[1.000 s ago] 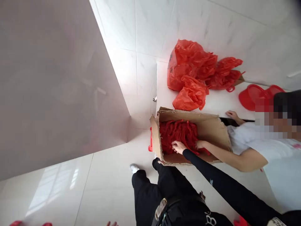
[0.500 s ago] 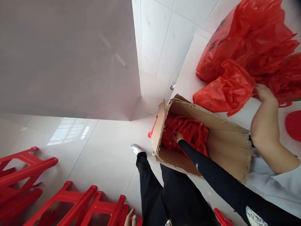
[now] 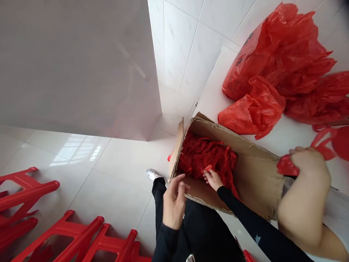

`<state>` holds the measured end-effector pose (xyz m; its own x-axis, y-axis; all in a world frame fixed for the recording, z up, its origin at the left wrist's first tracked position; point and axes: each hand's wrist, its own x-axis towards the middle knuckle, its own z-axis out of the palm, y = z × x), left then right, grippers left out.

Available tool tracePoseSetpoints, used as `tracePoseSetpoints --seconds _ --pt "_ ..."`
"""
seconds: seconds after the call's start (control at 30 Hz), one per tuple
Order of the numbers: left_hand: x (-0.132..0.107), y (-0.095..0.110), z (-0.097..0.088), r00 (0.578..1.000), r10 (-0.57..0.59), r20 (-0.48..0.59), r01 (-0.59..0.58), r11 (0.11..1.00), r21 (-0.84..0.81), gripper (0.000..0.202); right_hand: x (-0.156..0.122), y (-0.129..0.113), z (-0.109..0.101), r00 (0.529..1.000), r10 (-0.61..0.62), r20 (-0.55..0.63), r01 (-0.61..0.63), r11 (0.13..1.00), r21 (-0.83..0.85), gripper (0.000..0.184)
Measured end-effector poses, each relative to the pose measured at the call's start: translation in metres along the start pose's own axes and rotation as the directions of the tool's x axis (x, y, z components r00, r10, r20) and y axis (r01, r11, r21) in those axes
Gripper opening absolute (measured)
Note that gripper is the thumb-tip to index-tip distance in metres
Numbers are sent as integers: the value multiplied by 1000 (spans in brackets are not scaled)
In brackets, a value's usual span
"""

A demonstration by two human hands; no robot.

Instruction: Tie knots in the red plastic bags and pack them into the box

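From my remote seat I watch my left hand [image 3: 174, 202] at six o'clock in the view, its fingers loosely bent, spread a little apart and tipped toward one o'clock. The left forearm [image 3: 165, 238], dark-sleeved, rises beneath it, short in sight. My right hand [image 3: 213, 179] sits between four and five o'clock, thumb and fingers drawn together in a pinch aimed at ten. Behind its bare wrist, my right forearm [image 3: 251, 222], in a black sleeve, runs long and straight toward four o'clock.
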<state>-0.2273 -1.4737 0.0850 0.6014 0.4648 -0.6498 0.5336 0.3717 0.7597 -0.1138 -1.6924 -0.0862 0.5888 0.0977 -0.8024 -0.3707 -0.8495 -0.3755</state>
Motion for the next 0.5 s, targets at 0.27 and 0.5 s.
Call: tracePoseSetpoints --seconds 0.27,0.5 --pt "17 -16 44 997 30 70 -37 994 99 28 25 -11 13 994 -105 -26 101 986 -136 37" --pt "9 -29 22 998 -61 2 60 989 134 32 64 -45 50 965 -259 -24 240 923 -302 39"
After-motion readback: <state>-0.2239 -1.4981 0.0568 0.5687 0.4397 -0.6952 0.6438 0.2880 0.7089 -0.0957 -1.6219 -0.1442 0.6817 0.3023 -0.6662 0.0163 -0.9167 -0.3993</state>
